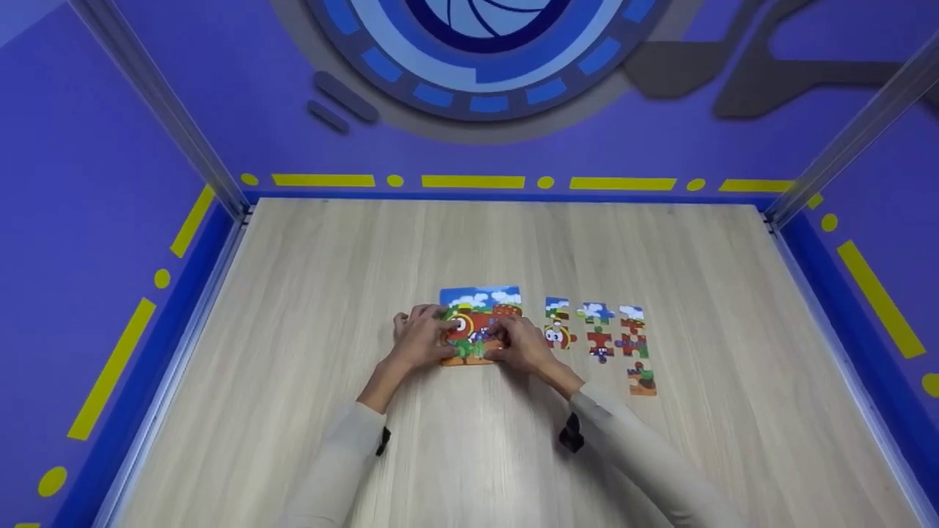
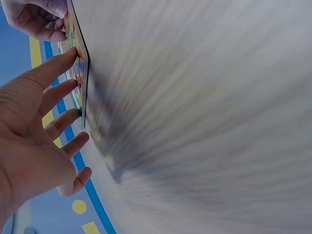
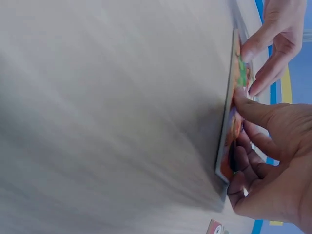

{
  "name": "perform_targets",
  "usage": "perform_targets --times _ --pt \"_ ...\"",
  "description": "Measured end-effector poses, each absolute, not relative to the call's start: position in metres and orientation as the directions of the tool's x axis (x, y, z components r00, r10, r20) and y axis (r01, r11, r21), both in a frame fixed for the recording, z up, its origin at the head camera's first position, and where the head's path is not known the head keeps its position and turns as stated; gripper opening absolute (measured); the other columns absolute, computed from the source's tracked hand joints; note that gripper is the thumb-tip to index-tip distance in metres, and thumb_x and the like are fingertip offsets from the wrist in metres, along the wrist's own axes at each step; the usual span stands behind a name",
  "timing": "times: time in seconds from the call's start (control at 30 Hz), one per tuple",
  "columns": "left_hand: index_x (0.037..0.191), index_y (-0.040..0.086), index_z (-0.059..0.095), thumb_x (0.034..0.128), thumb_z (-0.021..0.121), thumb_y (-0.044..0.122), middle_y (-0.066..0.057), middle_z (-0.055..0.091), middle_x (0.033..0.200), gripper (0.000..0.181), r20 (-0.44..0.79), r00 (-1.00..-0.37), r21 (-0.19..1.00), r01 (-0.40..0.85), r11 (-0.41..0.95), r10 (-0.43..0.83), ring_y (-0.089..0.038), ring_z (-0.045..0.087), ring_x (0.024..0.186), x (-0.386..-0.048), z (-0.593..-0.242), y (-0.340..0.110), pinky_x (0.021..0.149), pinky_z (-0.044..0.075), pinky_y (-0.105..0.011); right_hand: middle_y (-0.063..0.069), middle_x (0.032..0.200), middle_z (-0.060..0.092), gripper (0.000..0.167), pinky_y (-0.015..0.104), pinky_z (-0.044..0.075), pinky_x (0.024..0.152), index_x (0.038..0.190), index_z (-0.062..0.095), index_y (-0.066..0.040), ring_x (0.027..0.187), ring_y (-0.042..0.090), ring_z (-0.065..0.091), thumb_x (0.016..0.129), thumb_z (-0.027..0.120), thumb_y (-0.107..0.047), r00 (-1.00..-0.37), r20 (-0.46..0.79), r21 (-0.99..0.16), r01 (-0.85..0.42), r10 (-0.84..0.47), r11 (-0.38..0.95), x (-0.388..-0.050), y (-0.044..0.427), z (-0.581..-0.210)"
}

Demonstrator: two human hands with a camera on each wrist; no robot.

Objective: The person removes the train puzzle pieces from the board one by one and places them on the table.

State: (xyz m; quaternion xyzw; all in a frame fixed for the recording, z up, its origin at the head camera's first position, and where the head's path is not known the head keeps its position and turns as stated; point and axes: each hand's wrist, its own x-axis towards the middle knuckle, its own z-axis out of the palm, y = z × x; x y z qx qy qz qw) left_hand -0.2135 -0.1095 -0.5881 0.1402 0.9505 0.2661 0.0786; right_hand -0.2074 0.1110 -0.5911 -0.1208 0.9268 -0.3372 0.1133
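A rectangular picture puzzle board, with blue sky and clouds along its top, lies flat on the table. My left hand is at its left side, its thumb and some fingertips touching the surface while the outer fingers spread past the edge. My right hand rests on the right half of the board, its thumb apart from the other fingers, which bend onto the picture. Whether a puzzle piece lies between the right fingertips is hidden. A purple figure and green shapes show between the hands.
Right of the board lie several loose puzzle pieces: an eyed piece, a red one, a sky piece and an orange-and-green one. The wooden table ends at blue panel walls behind and at both sides.
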Motion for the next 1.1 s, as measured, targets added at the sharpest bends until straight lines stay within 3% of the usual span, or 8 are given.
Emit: perform_targets --times 0.2,0.37,0.63,0.83,1.1 --pt "0.126 0.017 0.075 0.0807 0.087 0.025 -0.013 0.057 0.147 0.047 -0.056 -0.955 0.529 0.219 0.820 0.291 -0.039 0.044 0.139 -0.213 -0.588 -0.107 0.108 0.023 -0.070 0.008 0.091 0.063 0.028 0.029 0.040 0.071 0.105 0.066 -0.005 0.080 0.015 0.051 0.084 0.084 -0.012 -0.941 -0.118 -0.687 -0.154 -0.318 0.710 -0.209 0.111 -0.591" --pt "0.127 0.015 0.073 0.0821 0.086 0.024 -0.014 0.056 0.148 0.048 -0.056 -0.952 0.541 0.223 0.811 0.299 -0.040 0.043 0.140 -0.213 -0.588 -0.106 0.110 0.021 -0.071 0.008 0.090 0.064 0.029 0.029 0.039 0.071 0.104 0.065 -0.006 0.079 0.015 0.051 0.083 0.084 -0.010 -0.948 -0.070 -0.715 -0.170 -0.312 0.679 -0.208 0.112 -0.593" --pt "0.128 0.015 0.073 0.0830 0.085 0.023 -0.013 0.055 0.148 0.047 -0.072 -0.956 0.533 0.203 0.821 0.283 -0.039 0.042 0.141 -0.212 -0.588 -0.103 0.112 0.020 -0.071 0.008 0.096 0.066 0.034 0.032 0.045 0.077 0.113 0.063 -0.007 0.085 0.018 0.057 0.084 0.082 -0.005 -0.954 -0.052 -0.760 -0.154 -0.295 0.631 -0.204 0.112 -0.592" --pt "0.128 0.016 0.073 0.0825 0.086 0.025 -0.013 0.056 0.148 0.048 -0.073 -0.957 0.518 0.203 0.831 0.279 -0.039 0.043 0.140 -0.212 -0.588 -0.102 0.111 0.021 -0.070 0.008 0.101 0.066 0.048 0.032 0.049 0.080 0.132 0.059 -0.005 0.086 0.017 0.056 0.087 0.078 -0.002 -0.948 -0.086 -0.788 -0.124 -0.307 0.603 -0.201 0.115 -0.589" --pt "0.127 0.016 0.074 0.0810 0.087 0.024 -0.012 0.057 0.146 0.048 -0.075 -0.960 0.529 0.192 0.827 0.271 -0.038 0.043 0.140 -0.212 -0.587 -0.102 0.112 0.020 -0.071 0.011 0.099 0.068 0.031 0.025 0.045 0.070 0.117 0.061 -0.004 0.084 0.017 0.056 0.090 0.075 -0.002 -0.937 -0.113 -0.811 -0.105 -0.330 0.575 -0.198 0.123 -0.580"
